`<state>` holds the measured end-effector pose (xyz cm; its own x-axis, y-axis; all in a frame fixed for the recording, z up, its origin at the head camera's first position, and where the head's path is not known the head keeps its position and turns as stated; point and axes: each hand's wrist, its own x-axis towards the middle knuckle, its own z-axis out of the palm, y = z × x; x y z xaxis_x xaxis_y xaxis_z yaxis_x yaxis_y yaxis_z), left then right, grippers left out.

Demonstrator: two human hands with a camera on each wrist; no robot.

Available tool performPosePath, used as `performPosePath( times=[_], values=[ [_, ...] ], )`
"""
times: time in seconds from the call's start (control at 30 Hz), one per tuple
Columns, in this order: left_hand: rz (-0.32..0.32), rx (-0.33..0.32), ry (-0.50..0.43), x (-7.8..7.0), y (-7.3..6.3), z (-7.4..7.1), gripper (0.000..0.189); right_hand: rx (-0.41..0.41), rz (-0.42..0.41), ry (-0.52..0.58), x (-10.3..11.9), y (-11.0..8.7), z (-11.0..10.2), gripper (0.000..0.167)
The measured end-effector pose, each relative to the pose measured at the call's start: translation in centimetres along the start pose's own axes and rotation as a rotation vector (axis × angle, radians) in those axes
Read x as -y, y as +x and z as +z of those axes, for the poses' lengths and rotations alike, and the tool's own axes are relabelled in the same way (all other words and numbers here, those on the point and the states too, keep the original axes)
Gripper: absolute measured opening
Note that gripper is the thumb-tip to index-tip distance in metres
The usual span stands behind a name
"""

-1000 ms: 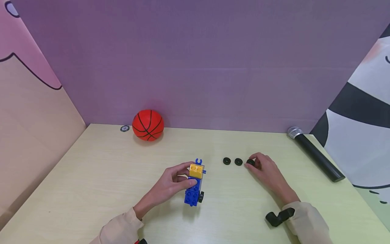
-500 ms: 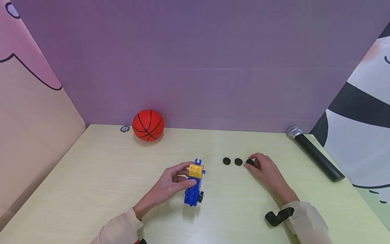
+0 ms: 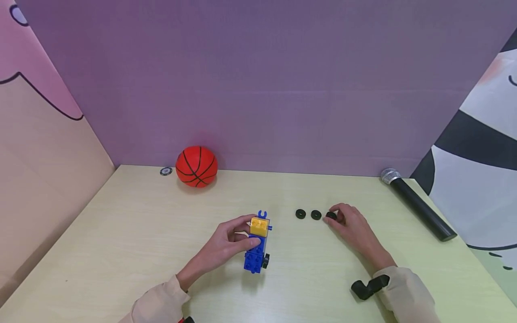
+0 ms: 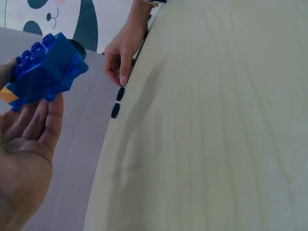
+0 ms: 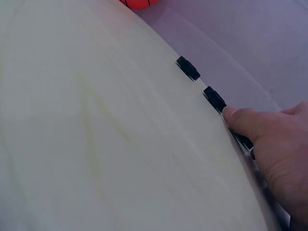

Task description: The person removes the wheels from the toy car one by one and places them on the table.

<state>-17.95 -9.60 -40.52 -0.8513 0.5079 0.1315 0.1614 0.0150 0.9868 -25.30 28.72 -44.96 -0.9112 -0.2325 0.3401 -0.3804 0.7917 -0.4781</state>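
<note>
A toy vehicle of blue blocks (image 3: 254, 259) with a yellow brick (image 3: 259, 226) on its far part is held above the table in my left hand (image 3: 226, 242), thumb on top and fingers along its side. One black wheel (image 3: 265, 260) sits on its near right side; a bare blue peg sticks out beside the yellow brick. My right hand (image 3: 353, 224) pinches a loose black wheel (image 3: 331, 216) at the table surface. Two more wheels lie flat in a row to its left, the middle wheel (image 3: 316, 215) and the far-left wheel (image 3: 300, 214).
On the table (image 3: 141, 215), a red toy basketball (image 3: 196, 166) stands at the back left, beside a small round disc (image 3: 166, 171). A black microphone (image 3: 420, 206) lies along the right edge. A purple panel (image 3: 258, 89) rises behind the table.
Almost nothing moves. My right hand keeps its pinch on the wheel, which has shifted very slightly left; the left hand still holds the toy vehicle in place.
</note>
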Motion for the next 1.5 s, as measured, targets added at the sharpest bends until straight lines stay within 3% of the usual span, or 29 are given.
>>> performPosePath(
  times=[0.37,0.67,0.83,1.0,1.1,1.3,1.5],
  values=[
    [-0.003,0.001,0.008,0.2,0.0,0.0,0.065,0.001,-0.002,0.008,0.1,-0.2,-0.1,0.034],
    [0.014,-0.017,-0.001,0.3,0.1,0.2,0.062,-0.067,-0.012,0.032,0.7,-0.7,-0.6,0.030],
    [0.017,-0.026,0.002,0.3,0.2,0.4,0.061,-0.159,-0.061,0.055,1.6,-1.4,-0.9,0.023],
    [0.010,-0.033,0.005,0.4,0.4,0.5,0.061,-0.256,-0.144,0.188,3.3,-2.3,-0.3,0.015],
    [0.012,-0.036,0.005,0.4,0.6,0.6,0.060,-0.273,-0.223,0.255,4.8,-2.6,0.3,0.017],
    [0.016,-0.049,0.005,0.2,0.8,0.9,0.061,-0.236,-0.362,0.342,8.7,-3.4,1.3,0.027],
    [0.007,-0.072,0.009,0.0,1.0,1.1,0.059,-0.079,-0.327,0.401,12.2,-4.7,2.6,0.019]
  ],
)
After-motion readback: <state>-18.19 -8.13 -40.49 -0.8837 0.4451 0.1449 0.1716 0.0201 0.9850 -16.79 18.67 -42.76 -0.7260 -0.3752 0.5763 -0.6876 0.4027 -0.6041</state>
